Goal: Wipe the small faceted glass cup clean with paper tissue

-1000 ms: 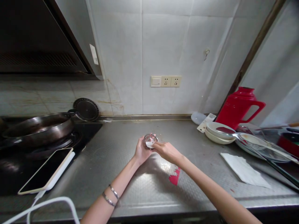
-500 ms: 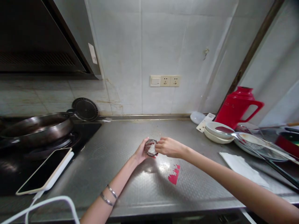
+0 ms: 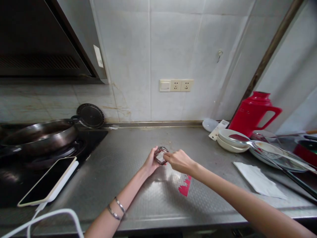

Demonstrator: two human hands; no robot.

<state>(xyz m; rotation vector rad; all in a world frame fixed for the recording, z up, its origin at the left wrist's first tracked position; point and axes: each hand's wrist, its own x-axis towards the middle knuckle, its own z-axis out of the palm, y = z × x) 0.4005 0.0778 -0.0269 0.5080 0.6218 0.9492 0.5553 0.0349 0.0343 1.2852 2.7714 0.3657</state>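
Note:
My left hand (image 3: 151, 163) is wrapped round a small round dish (image 3: 156, 160) that looks like dark brownish glass, its mouth tilted toward me. Inside it shows a crumpled white tissue (image 3: 160, 156), partly covered by fingers. The fingers of my right hand (image 3: 180, 161) are pinched on the tissue and reach over the dish's right rim. A torn red piece (image 3: 184, 189) with a jagged edge lies on the steel counter (image 3: 153, 201), just below my right hand. Two silver bangles (image 3: 116, 209) circle my left forearm.
At left, a metal pan (image 3: 42, 134) sits on the black stove, with a phone (image 3: 48, 181) and white cable in front. At right are a folded white napkin (image 3: 257, 180), stacked bowls (image 3: 230, 147), plates with utensils, and a red thermos jug (image 3: 252, 114). Sockets (image 3: 175, 85) are on the wall.
My right hand has turned and pushed its fingers further into the dish, pressing the tissue down inside. Less white shows now. The dish has tilted slightly in my left hand.

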